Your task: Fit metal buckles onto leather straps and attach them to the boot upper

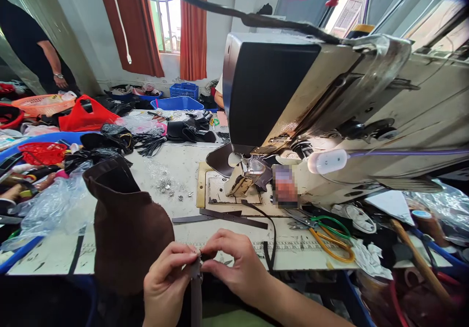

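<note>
My left hand (165,282) is closed on a dark leather strap (196,300) that hangs down toward my lap, with small metal bits on its upper part. From the other side my right hand (240,264) pinches at the strap's top end, its thumb and forefinger close together; whether a small part sits between them is hidden. Just left of my hands a dark brown boot-shaped leather piece (130,234) hangs over the table's front edge. Two loose leather strips (234,218) lie crossed beyond my fingers. Several small metal pieces (169,188) are scattered farther back.
A sewing machine (271,88) stands at the right, a lit lamp (327,161) beneath its arm. Orange-handled scissors (335,249) and green-handled snips (331,223) lie right. Plastic bags, a red basket (42,153) and black leather goods crowd the left. A person (32,39) stands back left.
</note>
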`<state>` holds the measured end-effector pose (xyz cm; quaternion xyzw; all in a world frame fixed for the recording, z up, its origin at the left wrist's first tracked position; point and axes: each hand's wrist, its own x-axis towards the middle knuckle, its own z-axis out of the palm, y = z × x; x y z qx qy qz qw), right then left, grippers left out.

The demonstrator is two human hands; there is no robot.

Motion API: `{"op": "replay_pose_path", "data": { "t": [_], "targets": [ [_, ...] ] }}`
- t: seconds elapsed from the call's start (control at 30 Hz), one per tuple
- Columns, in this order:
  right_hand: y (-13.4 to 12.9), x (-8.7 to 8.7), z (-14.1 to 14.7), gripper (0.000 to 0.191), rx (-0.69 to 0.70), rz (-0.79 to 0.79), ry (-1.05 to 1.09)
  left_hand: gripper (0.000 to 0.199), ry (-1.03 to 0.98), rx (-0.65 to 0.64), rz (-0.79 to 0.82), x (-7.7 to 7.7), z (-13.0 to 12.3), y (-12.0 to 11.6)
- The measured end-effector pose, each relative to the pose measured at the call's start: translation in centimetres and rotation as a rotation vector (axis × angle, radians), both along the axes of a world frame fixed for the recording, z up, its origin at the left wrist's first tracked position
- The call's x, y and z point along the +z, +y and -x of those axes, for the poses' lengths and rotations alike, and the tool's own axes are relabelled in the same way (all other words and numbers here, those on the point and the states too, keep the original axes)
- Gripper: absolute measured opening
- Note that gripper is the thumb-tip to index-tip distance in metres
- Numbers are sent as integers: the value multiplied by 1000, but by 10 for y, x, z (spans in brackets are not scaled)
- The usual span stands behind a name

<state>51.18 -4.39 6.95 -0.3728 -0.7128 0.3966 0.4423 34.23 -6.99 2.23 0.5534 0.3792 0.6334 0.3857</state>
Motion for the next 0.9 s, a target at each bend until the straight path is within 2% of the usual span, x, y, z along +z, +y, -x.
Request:
{"op": "replay_pose_path", "data": {
  "t": [0.2, 0.33, 0.47, 0.67, 0.8, 0.9],
  "targets": [
    [4, -1, -5, 13, 59, 77, 31, 15, -77, -130, 52, 8, 3, 2],
    [4, 0, -7, 11, 62, 55, -3, 7, -35, -92, -13, 17, 0, 5],
    [5, 1, -6, 10, 65, 15, -58, 10, 39, -33, -40, 15, -1, 7],
    [7, 7, -7, 13, 206, -145, -141, 24, 217, -58, -214, 14, 6, 8],
    [5, 2, -8, 17, 238, -229, -174, 26, 318, -90, -326, 15, 10, 10],
    [3, -3, -9, 14, 256, -233, -126, 26, 336, -138, -358, 11, 14, 10]
  ]
}}
